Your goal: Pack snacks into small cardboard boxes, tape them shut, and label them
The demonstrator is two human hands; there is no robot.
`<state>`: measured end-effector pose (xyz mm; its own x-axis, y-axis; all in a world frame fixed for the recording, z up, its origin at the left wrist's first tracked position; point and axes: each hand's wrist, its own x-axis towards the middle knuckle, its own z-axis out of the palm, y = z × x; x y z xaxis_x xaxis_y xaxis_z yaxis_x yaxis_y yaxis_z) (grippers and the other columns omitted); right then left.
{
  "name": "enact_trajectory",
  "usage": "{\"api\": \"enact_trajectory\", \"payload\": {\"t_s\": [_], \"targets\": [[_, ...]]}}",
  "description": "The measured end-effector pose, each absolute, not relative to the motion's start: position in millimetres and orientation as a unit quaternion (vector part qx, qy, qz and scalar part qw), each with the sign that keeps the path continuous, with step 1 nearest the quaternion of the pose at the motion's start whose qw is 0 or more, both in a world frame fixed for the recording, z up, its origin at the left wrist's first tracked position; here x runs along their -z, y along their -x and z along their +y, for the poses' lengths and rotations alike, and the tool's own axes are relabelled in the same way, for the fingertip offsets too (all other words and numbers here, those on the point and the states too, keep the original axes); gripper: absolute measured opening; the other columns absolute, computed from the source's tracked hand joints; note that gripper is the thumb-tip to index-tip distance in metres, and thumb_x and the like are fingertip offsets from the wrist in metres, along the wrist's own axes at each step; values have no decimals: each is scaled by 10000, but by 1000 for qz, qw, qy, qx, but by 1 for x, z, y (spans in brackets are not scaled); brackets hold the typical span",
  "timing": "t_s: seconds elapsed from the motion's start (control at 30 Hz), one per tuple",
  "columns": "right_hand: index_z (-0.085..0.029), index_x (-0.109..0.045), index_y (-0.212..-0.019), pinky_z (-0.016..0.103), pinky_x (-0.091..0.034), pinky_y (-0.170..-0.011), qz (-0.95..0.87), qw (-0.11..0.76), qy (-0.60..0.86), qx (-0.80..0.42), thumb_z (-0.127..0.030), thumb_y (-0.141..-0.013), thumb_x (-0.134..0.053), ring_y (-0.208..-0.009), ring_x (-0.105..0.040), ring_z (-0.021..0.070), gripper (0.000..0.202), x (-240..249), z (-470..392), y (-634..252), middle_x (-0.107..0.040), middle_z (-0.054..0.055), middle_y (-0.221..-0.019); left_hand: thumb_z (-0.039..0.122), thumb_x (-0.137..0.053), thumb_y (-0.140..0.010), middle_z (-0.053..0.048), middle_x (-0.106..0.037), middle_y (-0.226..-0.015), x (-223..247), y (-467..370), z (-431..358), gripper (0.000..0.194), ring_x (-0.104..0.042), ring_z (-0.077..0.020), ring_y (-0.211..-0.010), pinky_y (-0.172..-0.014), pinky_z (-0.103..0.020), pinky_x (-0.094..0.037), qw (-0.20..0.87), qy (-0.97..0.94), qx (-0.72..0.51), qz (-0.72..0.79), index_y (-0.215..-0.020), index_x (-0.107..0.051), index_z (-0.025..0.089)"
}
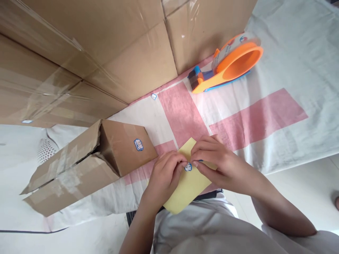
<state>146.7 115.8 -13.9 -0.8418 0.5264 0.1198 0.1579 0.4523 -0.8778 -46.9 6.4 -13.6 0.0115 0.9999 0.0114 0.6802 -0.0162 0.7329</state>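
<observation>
A yellow sheet (180, 197) lies at the table's front edge, under both hands. Between my fingertips, on the sheet, shows a small blue-edged sticker (188, 167). My left hand (166, 173) is pinched at the sticker's left side. My right hand (214, 158) has thumb and forefinger together just right of it, with a bit of blue showing by the fingers. What exactly each pinch holds is too small to make out. Left of the hands is an open-flapped brown box (129, 148) with a similar sticker (138, 144) on its side.
Large taped cartons (140, 60) stand along the back. An orange tape dispenser (227, 70) rests at the back right on the pink and white cloth (182, 113). A small sticker (154, 96) lies near the cartons. Part of a person's foot (337, 203) shows at the right edge.
</observation>
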Motion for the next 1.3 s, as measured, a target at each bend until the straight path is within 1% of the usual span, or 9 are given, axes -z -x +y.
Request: {"api": "enact_trajectory", "payload": {"t_s": [0.2, 0.47, 0.63, 0.7, 0.83, 0.97, 1.03, 1.17, 1.3], "targets": [[-204, -657, -929, 366, -403, -872, -802, 194, 199, -528, -162, -990, -591, -924, -600, 169, 99, 12, 114, -148, -657, 9, -900, 144, -545, -1024, 8, -677, -892, 9, 42, 3, 105, -632, -118, -827, -763, -246, -487, 268, -650, -343, 624, -1005, -608, 227], [-210, -646, -901, 349, -440, -855, -776, 203, 181, -569, -134, -970, -596, -871, -617, 153, 114, 13, 113, -148, -652, 5, -886, 160, -610, -996, 18, -702, -883, 11, 36, 1, 107, -636, -114, -783, -733, -243, -490, 248, -630, -388, 625, -1059, -627, 243], [-204, -628, -864, 305, -459, -763, -743, 212, 192, -606, -94, -950, -597, -817, -593, 133, 143, 12, 113, -147, -648, 2, -862, 118, -699, -926, -7, -685, -920, 9, 32, 3, 142, -628, -124, -813, -744, -253, -502, 125, -659, -408, 620, -1008, -644, 220], [-197, -620, -855, 300, -455, -743, -734, 228, 192, -610, -90, -948, -594, -812, -582, 132, 144, 13, 113, -147, -640, 3, -844, 125, -701, -924, -19, -683, -908, 6, 32, 2, 129, -624, -137, -796, -744, -278, -504, 105, -678, -398, 609, -1010, -659, 211], [-180, -626, -885, 284, -472, -756, -726, 256, 169, -615, -100, -951, -616, -846, -589, 124, 105, 15, 112, -147, -643, 12, -871, 176, -726, -915, -45, -725, -930, 2, 32, 2, 192, -649, -166, -806, -740, -313, -499, 113, -707, -371, 592, -1092, -655, 200], [-176, -624, -903, 260, -482, -763, -720, 262, 156, -624, -67, -951, -606, -860, -595, 109, 120, 15, 111, -148, -644, 10, -887, 149, -729, -902, -32, -746, -922, 3, 29, 3, 204, -668, -155, -794, -732, -298, -500, 132, -701, -381, 588, -1079, -644, 203], [-176, -618, -917, 255, -485, -783, -720, 275, 149, -620, -48, -945, -607, -887, -601, 107, 132, 15, 111, -148, -647, 10, -910, 126, -721, -892, -17, -740, -912, 3, 26, 3, 208, -648, -135, -758, -727, -285, -506, 152, -681, -396, 597, -1060, -630, 209], [-163, -624, -933, 278, -467, -843, -752, 306, 146, -565, -52, -954, -610, -920, -593, 111, 114, 15, 111, -146, -645, 23, -942, 103, -700, -888, 12, -710, -896, 1, 20, 2, 187, -599, -96, -711, -713, -252, -495, 204, -623, -404, 638, -1007, -611, 216], [-150, -621, -915, 312, -426, -809, -795, 324, 153, -489, -68, -962, -603, -865, -558, 125, 95, 18, 111, -144, -638, 31, -898, 83, -656, -909, 21, -685, -854, 1, 18, 3, 142, -595, -96, -728, -730, -253, -481, 198, -629, -380, 649, -946, -607, 210]]}}
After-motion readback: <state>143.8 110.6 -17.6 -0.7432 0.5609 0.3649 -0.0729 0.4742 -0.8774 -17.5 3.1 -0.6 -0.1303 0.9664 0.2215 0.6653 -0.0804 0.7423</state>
